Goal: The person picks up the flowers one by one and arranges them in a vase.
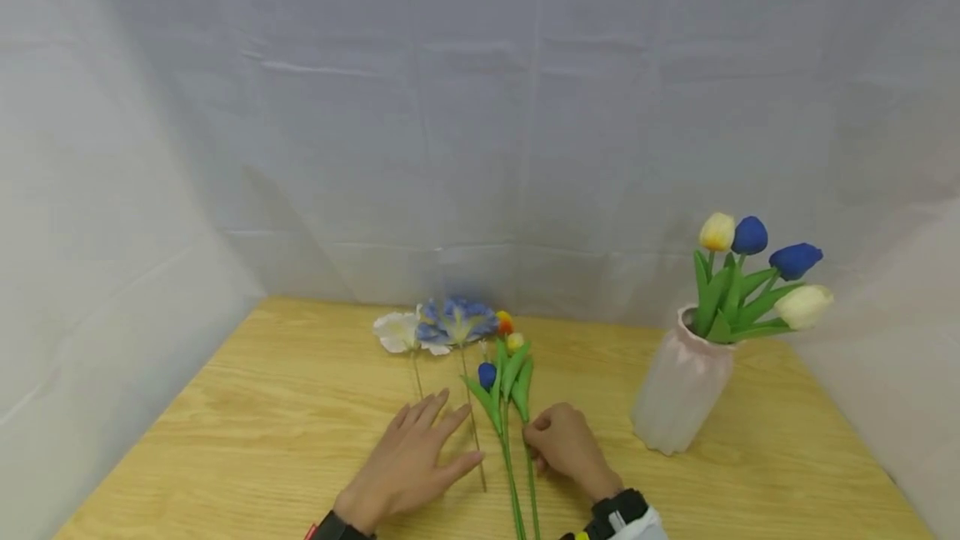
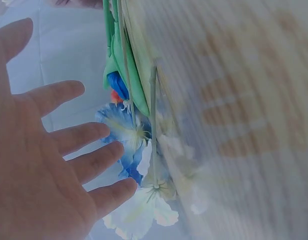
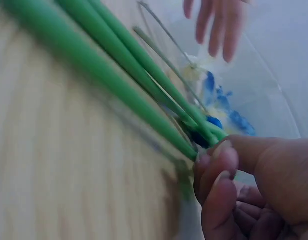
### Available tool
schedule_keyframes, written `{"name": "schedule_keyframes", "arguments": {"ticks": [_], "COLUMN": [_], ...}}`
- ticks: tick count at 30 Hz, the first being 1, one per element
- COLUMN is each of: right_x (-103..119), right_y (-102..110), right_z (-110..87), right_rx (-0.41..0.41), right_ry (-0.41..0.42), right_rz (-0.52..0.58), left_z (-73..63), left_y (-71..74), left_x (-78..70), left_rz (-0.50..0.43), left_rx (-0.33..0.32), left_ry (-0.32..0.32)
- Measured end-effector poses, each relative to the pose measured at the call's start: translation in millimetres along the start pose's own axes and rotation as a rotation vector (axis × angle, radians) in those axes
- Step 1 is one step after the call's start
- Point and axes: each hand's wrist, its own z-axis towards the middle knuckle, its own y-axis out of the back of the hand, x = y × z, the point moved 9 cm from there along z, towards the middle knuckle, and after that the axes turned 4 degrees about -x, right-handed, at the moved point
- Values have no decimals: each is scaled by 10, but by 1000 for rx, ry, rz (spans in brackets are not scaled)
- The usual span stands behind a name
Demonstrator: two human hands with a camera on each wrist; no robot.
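Note:
My right hand [image 1: 566, 444] pinches the green stem of an artificial tulip [image 1: 533, 490] between thumb and fingertips; which bloom it belongs to is hard to tell. Beside that stem lie more tulips, with a blue bloom [image 1: 487, 375], a pale yellow bloom [image 1: 515, 342] and an orange-red bloom [image 1: 505, 322]. My left hand [image 1: 416, 457] is spread over the stems of a ruffled blue flower [image 1: 457, 322] and a white flower [image 1: 396, 332]. In the left wrist view the fingers of that hand [image 2: 49, 165] are straight and hold nothing, apart from the tabletop.
To the right stands a pale pinkish ribbed vase [image 1: 682, 390], holding blue tulips [image 1: 797, 261] and cream-yellow tulips [image 1: 804, 307] that lean out rightward. The wooden table [image 1: 225, 432] meets grey-white cloth [image 1: 480, 148] behind and at both sides.

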Motion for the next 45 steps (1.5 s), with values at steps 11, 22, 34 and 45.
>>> {"name": "schedule_keyframes", "arguments": {"ticks": [11,22,34,45], "right_x": [104,202,571,975], "right_y": [384,768,1587,2287], "right_z": [-152,-267,-556,-935], "right_rx": [-86,-214,-475,-775], "right_ry": [12,-10,167,337], "right_rz": [-55,-59,32,-148], "left_z": [82,161,292,465], "left_y": [-37,-101,-109,-121], "left_x": [-80,-188,-429,-754], "left_rz": [-9,-43,-41,-50], "left_rx": [14,25,-6,-5], "left_ry": [-27,-54,-154,-223]}}
